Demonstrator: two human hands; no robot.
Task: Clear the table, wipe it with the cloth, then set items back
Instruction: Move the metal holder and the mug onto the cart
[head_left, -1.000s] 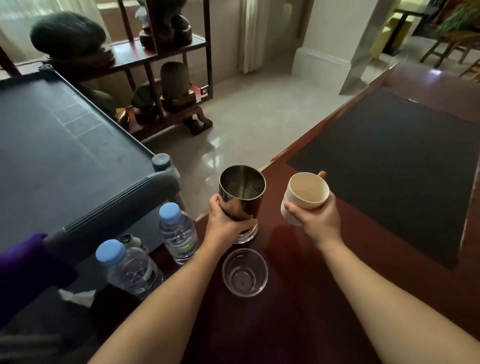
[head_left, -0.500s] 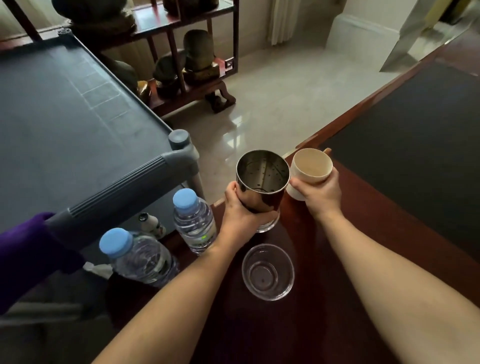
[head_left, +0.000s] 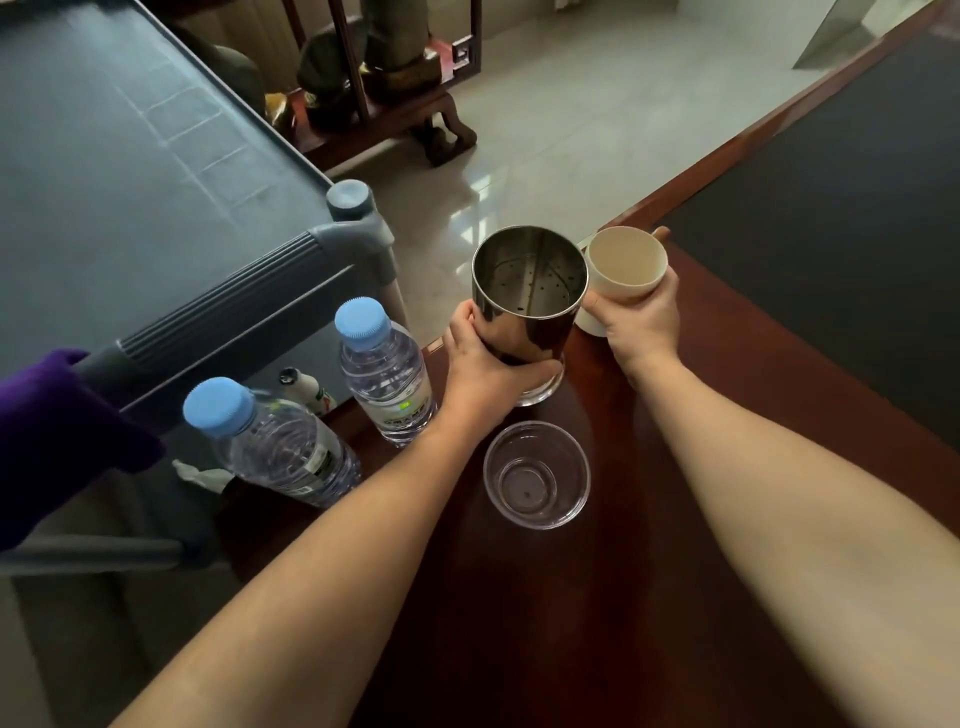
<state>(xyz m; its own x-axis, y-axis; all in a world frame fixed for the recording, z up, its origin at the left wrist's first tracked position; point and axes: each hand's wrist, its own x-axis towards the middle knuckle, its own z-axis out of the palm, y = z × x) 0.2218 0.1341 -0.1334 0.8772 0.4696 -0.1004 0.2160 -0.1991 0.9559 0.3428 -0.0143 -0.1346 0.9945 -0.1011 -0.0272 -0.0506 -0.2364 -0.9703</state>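
Observation:
My left hand (head_left: 480, 358) grips a shiny steel tumbler (head_left: 527, 291) with a perforated strainer inside and a clear base, near the left edge of the dark red wooden table (head_left: 597, 623). My right hand (head_left: 641, 322) holds a cream cup (head_left: 626, 273) right beside the tumbler, almost touching it. A clear empty glass (head_left: 536, 475) stands on the table just below the tumbler. Two water bottles with blue caps stand at the table's left corner, one upright bottle (head_left: 387, 374) and a nearer bottle (head_left: 270, 447). A purple cloth (head_left: 57, 441) hangs over the cart's handle.
A grey cart (head_left: 156, 182) with a flat top tray stands left of the table; small items lie on its lower shelf. A black mat (head_left: 831, 249) covers the table's far right. A dark wooden shelf (head_left: 395, 93) with ornaments stands on the tiled floor behind.
Both hands have drawn the tumbler and the cup closer together toward the table's left edge. The camera has tilted down and moved nearer.

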